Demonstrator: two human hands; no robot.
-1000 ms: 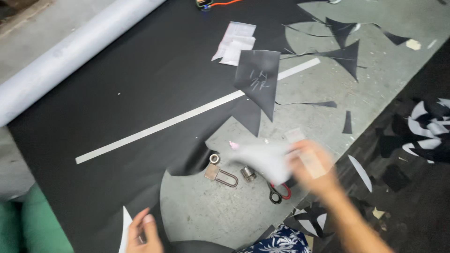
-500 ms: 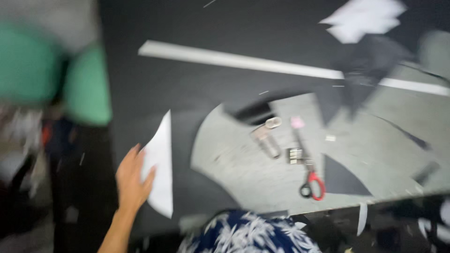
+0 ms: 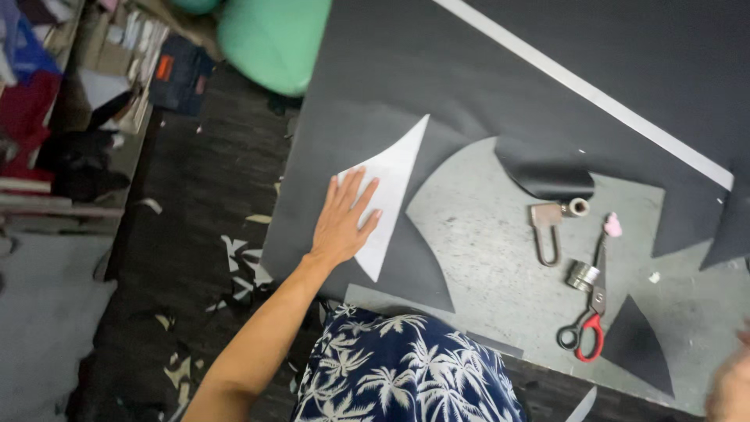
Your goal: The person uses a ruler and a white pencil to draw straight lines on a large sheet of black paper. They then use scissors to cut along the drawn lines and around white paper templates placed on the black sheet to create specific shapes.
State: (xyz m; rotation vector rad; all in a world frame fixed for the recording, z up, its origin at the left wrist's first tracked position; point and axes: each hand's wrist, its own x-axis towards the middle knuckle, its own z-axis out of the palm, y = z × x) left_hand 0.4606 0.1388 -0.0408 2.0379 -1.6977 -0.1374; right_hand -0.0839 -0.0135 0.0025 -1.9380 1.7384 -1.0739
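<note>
Left hand [image 3: 341, 223]: spread flat, pressing white paper pattern [image 3: 388, 187] onto black fabric [image 3: 437, 70].
Right hand [image 3: 730, 387]: barely visible, grip unclear.
Progress: curved pieces already cut out; scissors [image 3: 590, 312] lie idle.

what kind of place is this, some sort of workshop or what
Likely a cutting workshop for fabric or leather goods. The left hand presses a white paper pattern onto a black sheet with shapes already cut out, scissors lie nearby, and offcuts litter the floor.
</note>
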